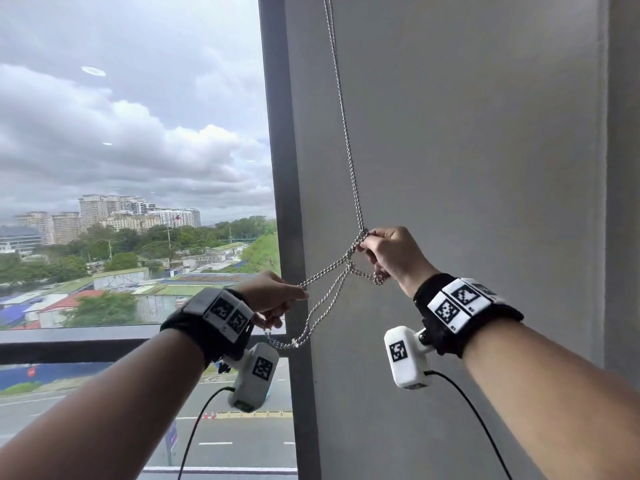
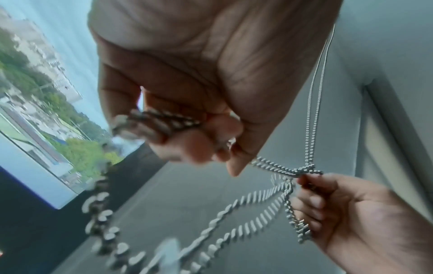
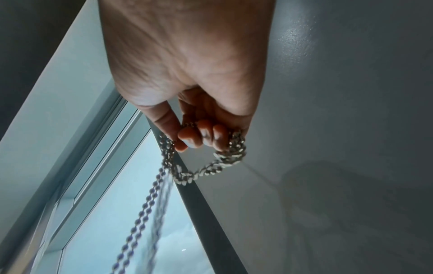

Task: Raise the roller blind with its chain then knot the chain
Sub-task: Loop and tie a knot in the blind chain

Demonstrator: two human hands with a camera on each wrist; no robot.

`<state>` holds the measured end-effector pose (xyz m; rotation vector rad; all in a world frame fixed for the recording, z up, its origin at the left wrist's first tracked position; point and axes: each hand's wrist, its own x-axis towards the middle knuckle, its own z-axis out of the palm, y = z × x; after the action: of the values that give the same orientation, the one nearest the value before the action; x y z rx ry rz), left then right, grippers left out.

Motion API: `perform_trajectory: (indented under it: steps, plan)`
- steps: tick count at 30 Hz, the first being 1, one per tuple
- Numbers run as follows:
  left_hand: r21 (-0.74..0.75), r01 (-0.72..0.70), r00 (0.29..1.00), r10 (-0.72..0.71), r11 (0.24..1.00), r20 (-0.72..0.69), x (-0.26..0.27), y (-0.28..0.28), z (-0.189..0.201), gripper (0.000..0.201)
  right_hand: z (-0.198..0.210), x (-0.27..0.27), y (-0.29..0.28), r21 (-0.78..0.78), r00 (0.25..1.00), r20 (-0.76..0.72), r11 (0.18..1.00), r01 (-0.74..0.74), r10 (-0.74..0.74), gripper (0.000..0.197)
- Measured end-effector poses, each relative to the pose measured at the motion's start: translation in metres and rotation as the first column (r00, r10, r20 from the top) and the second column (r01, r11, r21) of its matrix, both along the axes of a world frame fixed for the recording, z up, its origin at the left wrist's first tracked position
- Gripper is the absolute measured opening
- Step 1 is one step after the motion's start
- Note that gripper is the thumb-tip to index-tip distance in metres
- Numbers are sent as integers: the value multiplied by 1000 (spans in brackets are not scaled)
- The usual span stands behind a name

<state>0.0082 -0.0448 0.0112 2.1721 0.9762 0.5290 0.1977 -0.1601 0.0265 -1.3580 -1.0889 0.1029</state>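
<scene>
A silver bead chain (image 1: 347,140) hangs in two strands down the grey wall beside the window. My right hand (image 1: 372,242) pinches the strands where they cross, and a short loop (image 3: 206,171) curls under its fingers. My left hand (image 1: 287,301), lower and to the left, grips two strands pulled taut from the crossing (image 2: 304,169). More chain (image 2: 159,120) wraps over its fingers. A slack loop (image 1: 294,342) droops below and between both hands. The window glass (image 1: 121,133) is uncovered and the blind itself is out of view.
A dark vertical window post (image 1: 284,168) stands just left of the chain, with a dark horizontal rail (image 1: 69,341) below the left hand. The grey wall (image 1: 485,168) fills the right side. Black cables (image 1: 197,427) hang from the wrist cameras.
</scene>
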Motion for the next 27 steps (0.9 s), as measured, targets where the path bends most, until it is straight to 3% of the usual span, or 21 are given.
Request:
perform_trajectory:
  steps: [3, 6, 9, 12, 14, 16, 19, 27]
  plan:
    - [-136, 71, 987, -50, 988, 155, -1, 6, -11, 30, -2, 3, 1, 14, 996, -63, 998, -68, 69, 21]
    - [-259, 267, 908, -152, 928, 390, 7, 1, -21, 17, -4, -2, 4, 28, 984, -109, 990, -136, 138, 24]
    - [-304, 406, 828, -206, 862, 521, 22, -12, -27, 6, -7, -11, 9, 41, 973, -140, 983, -181, 185, 24]
    - [-330, 474, 726, -151, 816, 670, 36, -26, -21, 6, -9, -20, 14, 61, 956, -167, 971, -233, 240, 25]
    - [-310, 472, 654, -92, 825, 751, 45, -30, -13, 10, -12, -25, 16, 74, 945, -186, 963, -259, 268, 22]
    - [-245, 403, 626, -70, 882, 777, 49, -27, -8, 14, -15, -29, 17, 102, 929, -225, 955, -279, 295, 15]
    - [-160, 301, 660, -85, 940, 747, 53, -21, -15, 19, -16, -31, 19, 201, 876, -332, 934, -296, 349, 10]
    - [-273, 324, 655, -7, 906, 756, 59, -20, -59, 21, -25, -28, 30, 132, 934, -249, 965, -227, 254, 17]
